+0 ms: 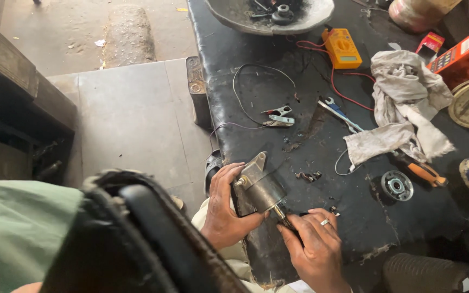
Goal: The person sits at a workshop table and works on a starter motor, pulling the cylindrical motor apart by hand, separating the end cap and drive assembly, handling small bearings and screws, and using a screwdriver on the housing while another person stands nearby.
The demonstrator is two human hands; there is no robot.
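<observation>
Left hand (225,209) is wrapped around one small metal motor (260,187) at the near edge of the black table (256,81), while right hand (315,244) pinches its shaft tip. Farther back there's one yellow multimeter (342,48), one rag (405,103), one screwdriver (422,171) and one round bearing (397,185).

A black, scuffed workbench (256,65) carries everything, with a small metal motor (260,187) lying at its near edge, about 6 o'clock. Near the centre lie a metal clip (279,116) on a thin black wire (245,81) and a blue-handled wrench (340,115); a yellow multimeter (342,48) with red leads sits toward 12 o'clock, below a grey dish (270,19). Toward 3 o'clock spreads a crumpled grey rag (405,103), with an orange-handled screwdriver (424,172) and a round bearing (397,185) at about 4 o'clock.
</observation>
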